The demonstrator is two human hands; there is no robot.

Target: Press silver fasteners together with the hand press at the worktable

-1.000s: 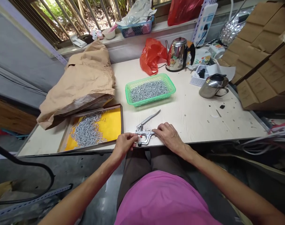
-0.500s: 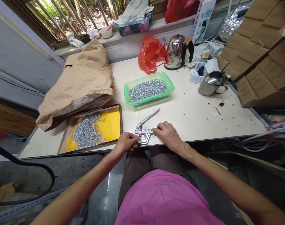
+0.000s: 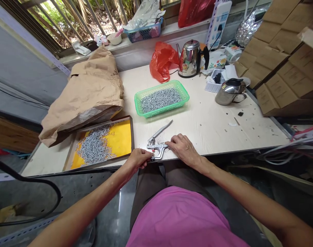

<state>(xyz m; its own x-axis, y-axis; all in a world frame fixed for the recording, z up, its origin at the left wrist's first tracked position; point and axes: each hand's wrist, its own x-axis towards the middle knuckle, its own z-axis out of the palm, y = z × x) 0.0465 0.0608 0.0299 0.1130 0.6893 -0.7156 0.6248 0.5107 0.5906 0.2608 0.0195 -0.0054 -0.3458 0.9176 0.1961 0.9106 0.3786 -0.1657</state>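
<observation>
**Both hands at the head of the press pliers, at the table's near edge**

The left hand (image 3: 139, 159) is curled into a pinch against the lower head of the press pliers (image 3: 156, 148), thumb and fingertips closed on the metal there. Whether a small piece also sits between the fingertips is hidden. The right hand (image 3: 183, 149) lies flat and relaxed, its fingertips resting on the pliers' body from the other side and steadying it rather than wrapping it. The pliers lie on the table (image 3: 210, 127) right at its near edge, between the two hands, with the long handle angled away toward the green basket (image 3: 146, 115).

As a judgement, the step in hand is setting or aligning something in the pliers' head. The handle is untouched, so no squeeze is under way. A next move would call for the head to be held in place while one hand shifts to the handle.

Left of the hands, a shallow yellow-lined tray (image 3: 122, 137) holds a loose heap of small metal pieces (image 3: 94, 145). The basket beyond holds more of them. A brown paper sack (image 3: 92, 89) slumps behind the tray. Farther back stand a steel kettle (image 3: 191, 58) and a red plastic bag (image 3: 161, 61).
</observation>
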